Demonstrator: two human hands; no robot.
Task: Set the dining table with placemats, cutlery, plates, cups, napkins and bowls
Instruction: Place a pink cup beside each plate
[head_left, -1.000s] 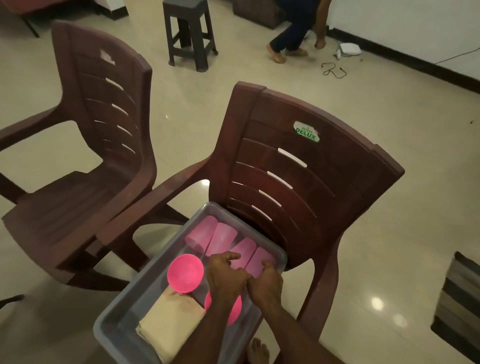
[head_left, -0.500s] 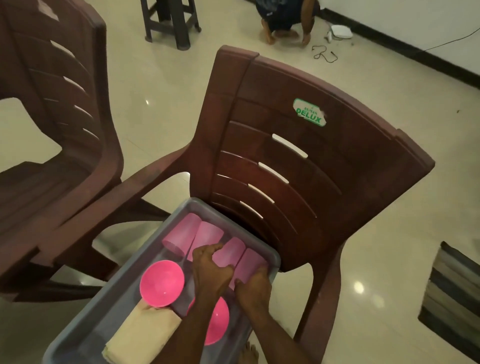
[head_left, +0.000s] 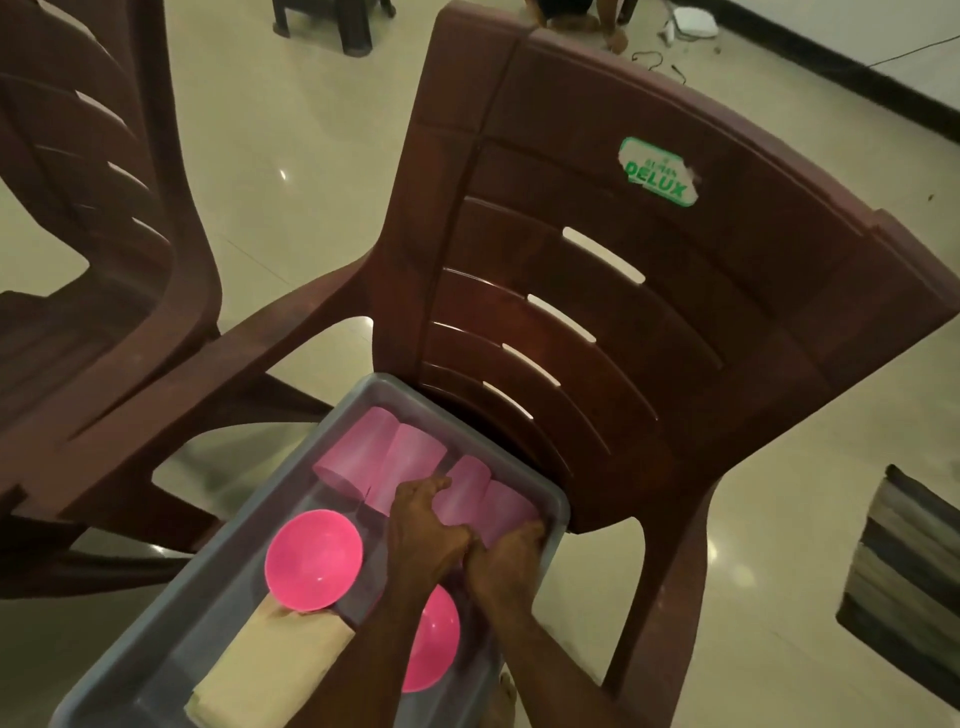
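Note:
A grey plastic bin (head_left: 395, 395) sits on the seat of a brown plastic chair. Inside it, several pale pink cups (head_left: 379, 457) lie on their sides in a row at the far end. My left hand (head_left: 423, 530) curls over the third cup (head_left: 467, 488). Beside it, my right hand (head_left: 506, 558) grips the rightmost cup (head_left: 506, 506). One bright pink bowl (head_left: 313, 558) lies nearer me, and a second bowl (head_left: 434, 644) is partly hidden under my left forearm. Folded beige napkins (head_left: 270, 670) lie at the bin's near end.
The brown chair's backrest (head_left: 623, 291) rises right behind the bin. A second brown chair (head_left: 93, 218) stands to the left. A striped mat (head_left: 904, 582) lies on the tiled floor at right. A dark stool (head_left: 332, 21) and a person's feet (head_left: 587, 21) are at the far edge.
The view has moved closer and lower over the bin. Both hands have stayed on the two right-hand cups, with the fingers closing further round them.

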